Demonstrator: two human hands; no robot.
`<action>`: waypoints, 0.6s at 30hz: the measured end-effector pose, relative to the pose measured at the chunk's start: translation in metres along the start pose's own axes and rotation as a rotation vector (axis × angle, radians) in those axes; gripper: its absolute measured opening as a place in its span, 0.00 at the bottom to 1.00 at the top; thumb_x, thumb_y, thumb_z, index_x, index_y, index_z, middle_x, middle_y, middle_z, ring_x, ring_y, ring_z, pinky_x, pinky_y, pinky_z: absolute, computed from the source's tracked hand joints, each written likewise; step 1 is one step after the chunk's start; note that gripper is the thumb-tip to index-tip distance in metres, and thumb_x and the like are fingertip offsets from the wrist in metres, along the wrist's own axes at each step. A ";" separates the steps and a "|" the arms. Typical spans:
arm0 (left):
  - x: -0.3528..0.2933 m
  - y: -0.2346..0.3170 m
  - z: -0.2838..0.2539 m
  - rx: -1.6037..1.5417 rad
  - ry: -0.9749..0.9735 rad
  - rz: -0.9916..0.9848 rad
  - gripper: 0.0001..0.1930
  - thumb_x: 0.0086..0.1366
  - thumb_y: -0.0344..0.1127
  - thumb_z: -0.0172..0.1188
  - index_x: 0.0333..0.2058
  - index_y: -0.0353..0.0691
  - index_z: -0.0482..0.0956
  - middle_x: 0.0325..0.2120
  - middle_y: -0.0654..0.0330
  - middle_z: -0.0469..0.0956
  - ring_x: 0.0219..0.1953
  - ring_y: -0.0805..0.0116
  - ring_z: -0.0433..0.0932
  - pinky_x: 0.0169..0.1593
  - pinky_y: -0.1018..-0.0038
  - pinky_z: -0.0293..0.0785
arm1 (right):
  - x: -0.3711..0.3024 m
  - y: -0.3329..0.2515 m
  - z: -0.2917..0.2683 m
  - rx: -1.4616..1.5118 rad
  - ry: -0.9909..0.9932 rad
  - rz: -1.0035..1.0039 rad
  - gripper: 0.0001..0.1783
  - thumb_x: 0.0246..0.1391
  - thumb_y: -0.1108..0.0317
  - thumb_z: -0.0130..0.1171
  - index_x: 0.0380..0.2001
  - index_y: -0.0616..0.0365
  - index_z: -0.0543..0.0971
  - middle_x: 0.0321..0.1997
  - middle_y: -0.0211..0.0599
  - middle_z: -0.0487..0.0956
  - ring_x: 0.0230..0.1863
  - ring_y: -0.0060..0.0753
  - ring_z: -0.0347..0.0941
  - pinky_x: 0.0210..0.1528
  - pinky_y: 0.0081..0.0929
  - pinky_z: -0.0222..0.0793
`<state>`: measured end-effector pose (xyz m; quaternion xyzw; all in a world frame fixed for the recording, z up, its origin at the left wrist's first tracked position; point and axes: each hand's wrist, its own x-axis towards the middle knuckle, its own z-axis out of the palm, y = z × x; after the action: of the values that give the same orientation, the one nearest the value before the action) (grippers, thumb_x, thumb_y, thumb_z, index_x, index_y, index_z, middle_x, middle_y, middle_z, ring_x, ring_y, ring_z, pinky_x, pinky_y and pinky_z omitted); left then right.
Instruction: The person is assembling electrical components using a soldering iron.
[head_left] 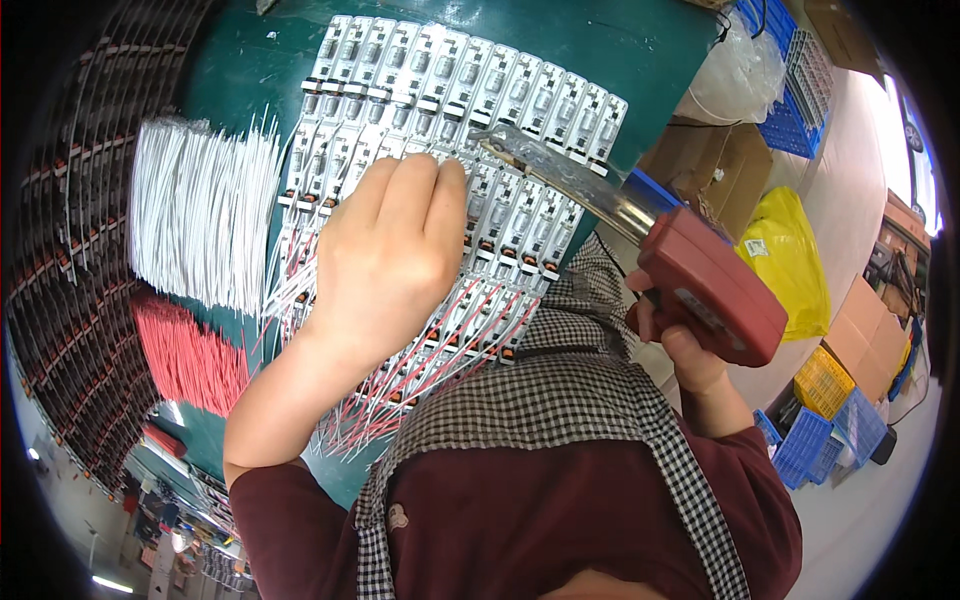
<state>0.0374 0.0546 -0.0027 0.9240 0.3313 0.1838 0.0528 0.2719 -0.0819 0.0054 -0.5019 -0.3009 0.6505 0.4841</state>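
Rows of narrow white modules (530, 95) with small parts and clear domes lie side by side on a green table. My left hand (385, 235) rests over the middle rows, its fingers curled down and closed; what the fingertips pinch is hidden beneath them. My right hand (690, 350) is wrapped round the handle of a red soldering gun (715, 285). Its long metal barrel points up and left, with the tip over the modules just beyond my left fingers. Red and white wires (455, 335) trail from the nearer rows toward my checkered apron.
Bundles of white wires (205, 215) and red wires (190, 350) lie left on the green table (655, 60). A dark rack (75, 250) stands farther left. To the right are a yellow bag (785, 265), a cardboard box (715, 165) and blue crates (800, 450).
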 end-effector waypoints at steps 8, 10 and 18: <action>-0.001 0.000 0.006 0.006 0.022 0.003 0.14 0.41 0.25 0.53 0.32 0.31 0.73 0.23 0.59 0.65 0.25 0.66 0.68 0.24 0.76 0.68 | 0.002 0.006 -0.001 -0.251 0.042 -0.027 0.43 0.40 0.68 0.67 0.58 0.67 0.58 0.38 0.36 0.78 0.26 0.16 0.68 0.31 0.15 0.65; 0.000 0.001 0.005 0.007 0.011 -0.003 0.14 0.41 0.25 0.53 0.32 0.30 0.73 0.22 0.59 0.65 0.25 0.66 0.68 0.24 0.76 0.68 | 0.001 0.009 -0.004 -0.253 0.033 -0.021 0.43 0.40 0.67 0.68 0.58 0.68 0.58 0.39 0.36 0.78 0.26 0.16 0.68 0.31 0.15 0.65; 0.001 0.001 0.005 0.035 0.005 0.009 0.12 0.43 0.24 0.54 0.31 0.29 0.73 0.22 0.59 0.64 0.25 0.66 0.68 0.24 0.76 0.68 | 0.000 0.008 -0.011 -0.405 0.009 -0.004 0.35 0.39 0.65 0.67 0.52 0.66 0.66 0.46 0.44 0.75 0.35 0.28 0.73 0.38 0.22 0.69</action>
<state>0.0405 0.0548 -0.0069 0.9257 0.3305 0.1807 0.0350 0.2798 -0.0859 -0.0049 -0.5913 -0.4245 0.5734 0.3760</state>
